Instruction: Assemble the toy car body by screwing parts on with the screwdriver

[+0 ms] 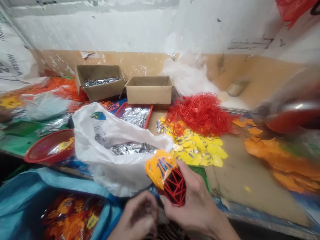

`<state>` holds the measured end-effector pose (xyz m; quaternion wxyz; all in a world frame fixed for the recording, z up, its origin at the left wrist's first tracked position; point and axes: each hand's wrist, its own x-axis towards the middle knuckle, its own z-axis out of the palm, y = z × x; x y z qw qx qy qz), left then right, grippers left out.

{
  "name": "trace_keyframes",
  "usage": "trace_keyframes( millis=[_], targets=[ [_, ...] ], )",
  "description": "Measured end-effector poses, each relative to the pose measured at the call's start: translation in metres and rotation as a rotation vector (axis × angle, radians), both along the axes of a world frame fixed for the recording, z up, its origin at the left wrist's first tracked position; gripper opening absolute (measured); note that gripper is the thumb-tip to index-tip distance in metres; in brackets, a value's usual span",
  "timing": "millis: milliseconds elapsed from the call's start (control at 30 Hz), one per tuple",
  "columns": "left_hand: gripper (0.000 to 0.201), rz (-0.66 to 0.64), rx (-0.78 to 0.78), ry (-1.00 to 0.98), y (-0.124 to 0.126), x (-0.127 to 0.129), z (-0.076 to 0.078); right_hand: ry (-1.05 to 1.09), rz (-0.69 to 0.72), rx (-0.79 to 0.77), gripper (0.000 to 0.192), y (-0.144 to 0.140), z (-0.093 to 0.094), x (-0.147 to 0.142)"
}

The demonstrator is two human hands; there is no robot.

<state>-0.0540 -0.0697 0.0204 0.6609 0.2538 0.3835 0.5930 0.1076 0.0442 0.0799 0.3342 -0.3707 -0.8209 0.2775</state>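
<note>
Right now, the right hand [200, 200] has its grip closed around a plastic piece [160, 170], thumb at the lower side and fingers at the upper. The piece is held tilted in front of the white bag [107, 178], its orange cover facing up and left, its red lattice facing the palm. Just beside it, the left hand [140, 215] is raised with bent fingers; it is blurred, so I cannot tell whether its grip is pressed together or pinching anything.

The white bag gapes open on the table [252, 214], with silver strips [132, 147] inside. Left of it sits a red bowl [47, 156] with a yellow piece in it, and behind it a red tray [148, 119] of silver packets. Two cardboard boxes, one left [100, 93] and one right [148, 95], stand farther back; the left one holds more silver pieces. A tangled red heap [200, 113] rests against scattered yellow pieces [197, 146]. Orange sheets [287, 160] lie blurred at the right. Low on the left, a blue bag [22, 193] holds orange and red pieces [70, 216].
</note>
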Motion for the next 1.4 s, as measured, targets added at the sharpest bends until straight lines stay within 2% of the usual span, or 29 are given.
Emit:
trace_keyframes(
  millis=[67,133,200,333,433,567,667,833,967,1133,1267,1400],
  targets=[
    [0.039,0.120,0.076,0.072,0.014,-0.005,-0.006,-0.077,-0.009,-0.054,0.056,-0.003,-0.006,0.000],
    [0.066,0.269,0.161,0.160,0.025,-0.004,-0.006,-0.120,-0.019,-0.081,0.053,-0.007,-0.009,-0.004],
    [0.075,0.253,0.187,0.150,0.035,0.000,-0.003,-0.136,-0.016,-0.097,0.052,-0.011,-0.009,-0.009],
    [0.064,0.064,0.141,-0.009,0.047,0.017,0.003,-0.135,0.015,-0.147,0.058,-0.019,-0.008,-0.017],
    [0.064,0.064,0.086,-0.179,0.051,0.026,0.005,-0.126,-0.020,-0.094,0.054,-0.021,-0.012,-0.019],
    [0.053,0.115,0.041,-0.328,0.057,0.026,0.008,-0.020,-0.056,0.195,0.073,-0.019,-0.021,-0.013],
    [0.045,0.105,0.045,-0.379,0.062,0.020,0.010,0.006,0.034,0.404,0.083,-0.019,-0.028,-0.008],
    [0.029,0.074,0.017,-0.477,0.059,0.016,-0.004,-0.046,0.081,0.454,0.078,-0.027,-0.041,-0.009],
    [0.032,0.081,0.006,-0.514,0.054,0.014,-0.015,-0.045,0.098,0.482,0.076,-0.026,-0.044,-0.010],
    [0.031,-0.051,0.050,-0.445,0.047,0.009,-0.012,0.071,0.210,0.429,0.057,-0.012,-0.031,0.001],
    [0.041,-0.180,0.044,-0.288,0.036,0.006,-0.019,0.237,0.060,0.392,0.043,0.011,-0.009,0.003],
    [0.054,-0.209,0.036,-0.273,0.027,0.008,-0.034,0.266,-0.070,0.471,0.032,0.047,0.010,0.001]
  ],
)
